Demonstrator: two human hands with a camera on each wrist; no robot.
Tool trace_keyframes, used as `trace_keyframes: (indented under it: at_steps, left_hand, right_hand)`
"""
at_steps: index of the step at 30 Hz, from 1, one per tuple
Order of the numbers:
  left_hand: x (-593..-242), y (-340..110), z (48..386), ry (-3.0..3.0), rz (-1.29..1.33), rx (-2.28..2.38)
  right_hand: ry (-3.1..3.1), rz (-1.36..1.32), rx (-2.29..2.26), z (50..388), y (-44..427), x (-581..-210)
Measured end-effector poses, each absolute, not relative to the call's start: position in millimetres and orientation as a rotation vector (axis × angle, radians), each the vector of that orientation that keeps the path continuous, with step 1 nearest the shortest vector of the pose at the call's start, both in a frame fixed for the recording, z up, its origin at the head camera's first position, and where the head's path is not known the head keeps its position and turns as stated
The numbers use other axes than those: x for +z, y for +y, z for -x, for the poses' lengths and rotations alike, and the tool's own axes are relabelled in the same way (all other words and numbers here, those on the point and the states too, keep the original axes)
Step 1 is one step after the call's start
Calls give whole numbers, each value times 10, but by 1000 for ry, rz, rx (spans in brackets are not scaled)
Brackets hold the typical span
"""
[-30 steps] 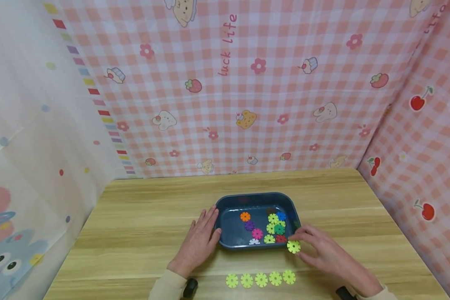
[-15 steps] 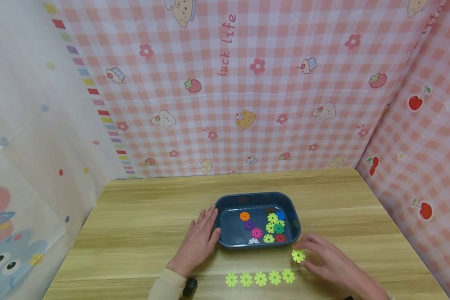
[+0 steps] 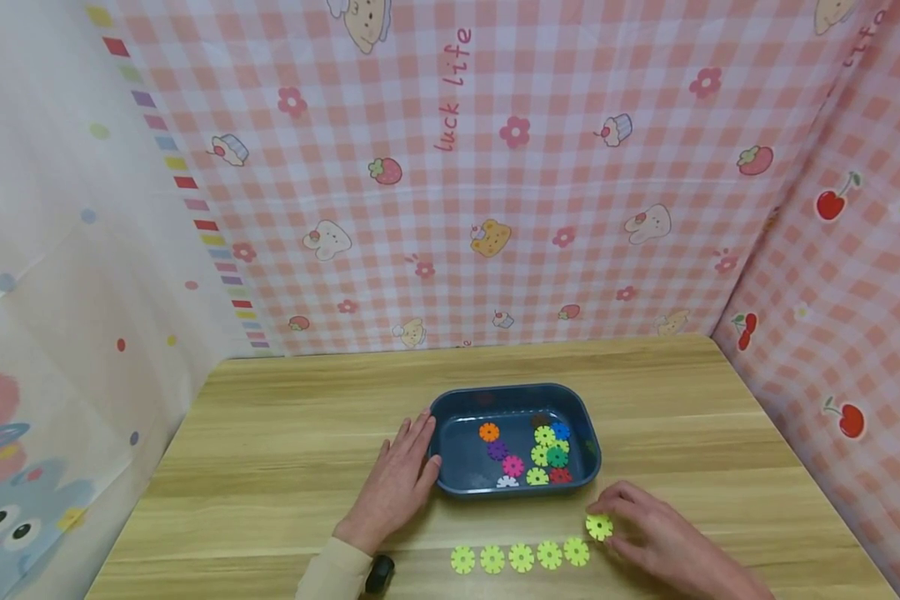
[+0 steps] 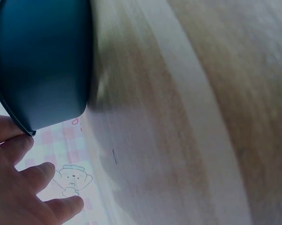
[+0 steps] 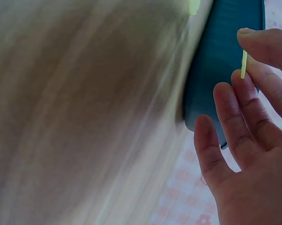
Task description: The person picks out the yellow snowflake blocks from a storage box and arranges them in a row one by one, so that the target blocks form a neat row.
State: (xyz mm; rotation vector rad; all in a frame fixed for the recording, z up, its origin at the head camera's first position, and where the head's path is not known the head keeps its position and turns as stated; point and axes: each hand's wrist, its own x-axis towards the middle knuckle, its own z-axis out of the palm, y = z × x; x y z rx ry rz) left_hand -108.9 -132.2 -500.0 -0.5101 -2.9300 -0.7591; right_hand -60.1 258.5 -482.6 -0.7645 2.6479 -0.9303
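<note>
My right hand (image 3: 656,533) pinches a yellow-green notched plastic disc (image 3: 599,527) between thumb and fingertips, just off the front right corner of the dark blue tray (image 3: 510,492). In the right wrist view, the held disc (image 5: 244,64) shows edge-on while the other fingers extend loosely. Flat on the table, a row of several yellow-green discs (image 3: 521,557) lies in front of the tray, the right hand close to its right end. My left hand (image 3: 393,483) rests with fairly straight fingers against the tray's left side. The left wrist view shows fingertips (image 4: 21,143) by the tray's rim.
Inside the tray are several discs: orange (image 3: 489,432), purple (image 3: 498,451), pink (image 3: 513,466), white, green (image 3: 557,457), red, blue, brown and more yellow-green ones. The wooden table (image 3: 307,417) meets a pink checked cloth wall (image 3: 450,208) at the back, with more cloth at both sides.
My right hand has carried the yellow-green disc from the tray's front right corner toward me and slightly right, nearer the row's right end. The left hand stays at the tray.
</note>
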Motion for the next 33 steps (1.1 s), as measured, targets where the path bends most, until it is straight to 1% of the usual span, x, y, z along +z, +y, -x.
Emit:
trace_keyframes:
  at_steps: [15,33]
  left_hand:
    - [-5002,-1318,1095,-2923,516,-770]
    - [-5006,-1323,1090,-2921,518,-773]
  right_hand:
    - [2508,685,-936,573,2667,-4914]
    - [2517,737,-875,594,2691,-5003]
